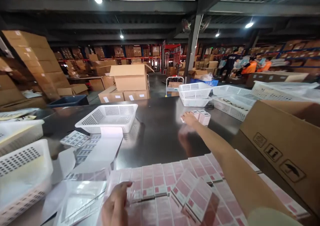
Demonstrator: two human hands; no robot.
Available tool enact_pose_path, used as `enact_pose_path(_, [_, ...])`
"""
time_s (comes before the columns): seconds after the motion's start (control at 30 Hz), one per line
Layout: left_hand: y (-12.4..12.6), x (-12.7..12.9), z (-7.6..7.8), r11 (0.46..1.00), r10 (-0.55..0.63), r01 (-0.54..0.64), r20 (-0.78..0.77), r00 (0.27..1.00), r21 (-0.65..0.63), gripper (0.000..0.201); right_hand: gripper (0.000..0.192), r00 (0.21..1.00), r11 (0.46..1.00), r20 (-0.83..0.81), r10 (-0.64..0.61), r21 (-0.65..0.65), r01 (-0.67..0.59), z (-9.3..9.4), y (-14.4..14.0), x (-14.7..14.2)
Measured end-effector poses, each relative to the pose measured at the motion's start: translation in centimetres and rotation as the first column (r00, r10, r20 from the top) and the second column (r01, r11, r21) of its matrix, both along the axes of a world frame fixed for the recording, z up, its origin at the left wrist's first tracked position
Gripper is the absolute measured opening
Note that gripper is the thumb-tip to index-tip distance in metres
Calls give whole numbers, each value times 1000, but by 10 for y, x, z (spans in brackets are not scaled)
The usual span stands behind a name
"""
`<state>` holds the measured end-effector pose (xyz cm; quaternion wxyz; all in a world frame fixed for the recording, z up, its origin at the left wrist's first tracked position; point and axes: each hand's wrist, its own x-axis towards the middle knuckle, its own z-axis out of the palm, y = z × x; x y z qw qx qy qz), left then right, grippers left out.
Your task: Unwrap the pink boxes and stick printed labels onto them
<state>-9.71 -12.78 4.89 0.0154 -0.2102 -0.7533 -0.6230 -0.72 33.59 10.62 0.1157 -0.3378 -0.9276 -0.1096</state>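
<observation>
The person is leaning over a dark steel table [160, 119], and everything here sits somewhere on or around it. The right hand [190, 119] is stretching far out toward the middle of the table, fingers laid flat over a few small pink-and-white boxes [203, 116] standing there by themselves; I cannot tell whether the fingers are actually closing on one or only touching the nearest. The left hand [115, 206] is pressing down at the near edge of the table, fingers curled onto the front of a big packed block of pink boxes [175, 186] that is covering the near side. A few boxes on top of that block are lying loose and tilted, right under the outstretched forearm. That is where I see the trouble: with the arm reaching so far, the sleeve or elbow could be dragging across those tilted boxes and sweeping them off the near edge. The small upright boxes out at the middle look light and easy to tip, so a flat push instead of a proper pinch could be knocking them over or sliding them farther away. Left of the block, clear plastic wrap [80, 199] is lying slick on the table, and anything set on it could be slipping. A white basket [107, 117] is sitting farther back on the left, and a large cardboard carton [282, 146] is crowding the right side, leaving little elbow room.
</observation>
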Motion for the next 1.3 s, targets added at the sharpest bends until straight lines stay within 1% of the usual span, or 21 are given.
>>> enact_pose_path(0.1, [4,8,7,995,-85,76,143,986,68,27,28,996,996,-39,84,-2,-84,6,-25,1])
enact_pose_path(0.2, [10,10,12,983,-151,128,176,973,134,12,28,974,983,-127,186,28,-184,22,-60,-10])
enact_pose_path(0.3, [18,11,13,961,-233,171,304,924,219,44,30,921,944,-208,328,99,-314,36,-119,-24])
enact_pose_path(0.4, [21,13,11,912,-375,229,469,800,340,65,39,827,854,-216,519,162,-494,32,-204,-28])
enact_pose_path(0.47, [19,14,11,840,-500,273,472,726,470,74,30,729,750,-176,661,161,-641,23,-262,-19])
enact_pose_path(0.5, [17,13,12,803,-543,281,451,708,526,77,26,637,657,-164,753,167,-735,20,-286,-13])
enact_pose_path(0.53, [14,11,13,780,-564,283,429,706,559,77,24,510,534,-168,844,172,-828,20,-304,-5])
enact_pose_path(0.6, [9,5,18,801,-536,289,412,737,524,73,23,277,320,-246,929,152,-935,27,-323,9])
enact_pose_path(0.63, [6,2,20,828,-510,307,402,761,469,68,21,222,278,-307,925,152,-949,34,-323,14])
enact_pose_path(0.67, [3,-1,23,848,-494,341,373,785,406,63,19,231,299,-358,905,147,-943,43,-319,17])
enact_pose_path(0.7, [0,-4,26,856,-492,384,323,808,346,58,20,284,357,-383,879,134,-925,52,-312,19])
enact_pose_path(0.77, [-3,-5,29,853,-504,449,198,840,267,50,32,410,454,-338,847,59,-889,68,-294,22])
enact_pose_path(0.8, [-3,-5,29,849,-507,465,143,850,251,47,36,447,465,-287,847,-9,-885,72,-286,23])
enact_pose_path(0.83, [-3,-4,29,849,-504,470,106,857,241,44,33,457,452,-258,851,-84,-888,73,-281,25])
enact_pose_path(0.9, [-2,0,29,858,-488,458,92,868,231,41,20,440,406,-311,843,-170,-898,67,-275,30])
enact_pose_path(1.03, [3,4,26,863,-469,425,118,875,273,41,4,357,399,-556,750,-50,-916,49,-282,39])
enact_pose_path(1.1, [5,3,25,857,-471,405,166,866,319,44,10,303,372,-604,737,-11,-928,46,-287,43])
enact_pose_path(1.17, [5,-1,23,858,-464,361,251,850,365,48,16,283,317,-617,734,-57,-947,48,-290,47])
enact_pose_path(1.2, [4,-4,22,861,-458,336,294,839,383,50,16,303,307,-612,730,-103,-946,51,-291,49])
enact_pose_path(1.23, [4,-7,22,864,-453,316,327,830,392,51,13,348,322,-592,727,-154,-934,53,-291,51])
enact_pose_path(1.3, [2,-12,22,871,-447,308,359,819,382,53,10,463,416,-491,738,-209,-885,59,-291,56])
